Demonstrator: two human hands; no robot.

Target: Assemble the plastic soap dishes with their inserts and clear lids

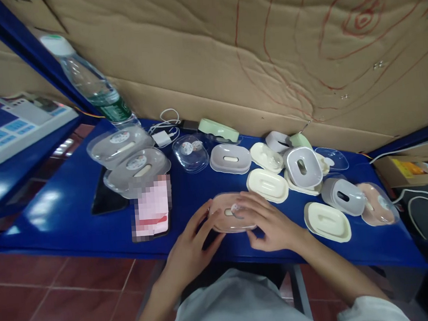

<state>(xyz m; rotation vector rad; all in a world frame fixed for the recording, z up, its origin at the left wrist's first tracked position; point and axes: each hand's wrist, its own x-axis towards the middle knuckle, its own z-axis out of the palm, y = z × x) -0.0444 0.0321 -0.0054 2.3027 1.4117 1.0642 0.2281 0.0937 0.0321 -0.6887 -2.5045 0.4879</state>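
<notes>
At the table's front edge I hold a pink oval plastic box (223, 222) with a clear cover, a pale slot in its middle and a round sticker. My left hand (193, 237) grips its left end, thumb at the near side and fingers along the rim. My right hand (271, 220) is closed on the right end, with fingers over the top by the sticker. Just beyond the box lies a cream oval tray (267, 185). A grey-lilac box (230, 159) with a cream slot sits farther back.
Two covered grey boxes (137, 171) stand at left, near a phone (151, 209) and a tall water bottle (99, 90). At right are several cream trays (327, 222), grey parts (304, 166) and another pink box (378, 204). Cardboard (191, 49) walls the back.
</notes>
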